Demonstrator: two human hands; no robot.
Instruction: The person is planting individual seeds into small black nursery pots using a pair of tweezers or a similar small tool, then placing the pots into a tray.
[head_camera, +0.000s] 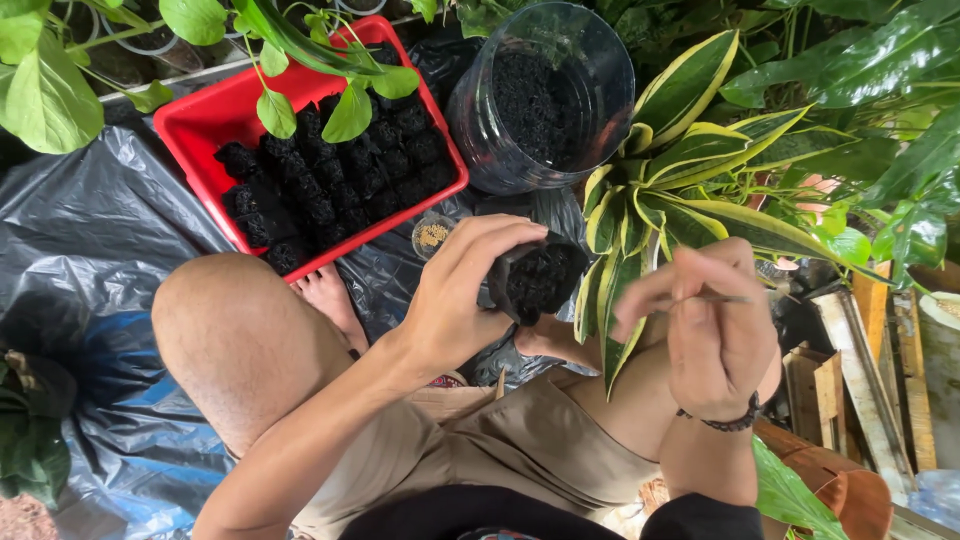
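Head view: the left hand (455, 300) is wrapped around a small black grow bag (538, 280) filled with dark soil, fingers curled over its top edge and thumb underneath, tipping the open mouth toward the right hand. The right hand (712, 330) sits just beside the bag, its fingers pressed together in a pinch on a thin stick (722, 298) that lies roughly level and points back toward the bag's soil; the stick is blurred, so its tip cannot be made out. A dark bead bracelet (728, 422) circles the right wrist.

Beyond the left hand, a little past its fingertips, a small round dish of pale seeds (432, 236) rests on black plastic sheeting (90, 230). Farther out on that side is a red tray (200, 120) packed with more filled bags. Straight ahead of the held bag stands a clear plastic jar (545, 95) with dark soil inside. A striped yellow-green plant (690, 190) spreads between the two hands and partly covers the right one.

To do this well, I would judge that the bag should be kept steady and less tilted so soil stays in, and the stick worked gently into the middle of the soil.
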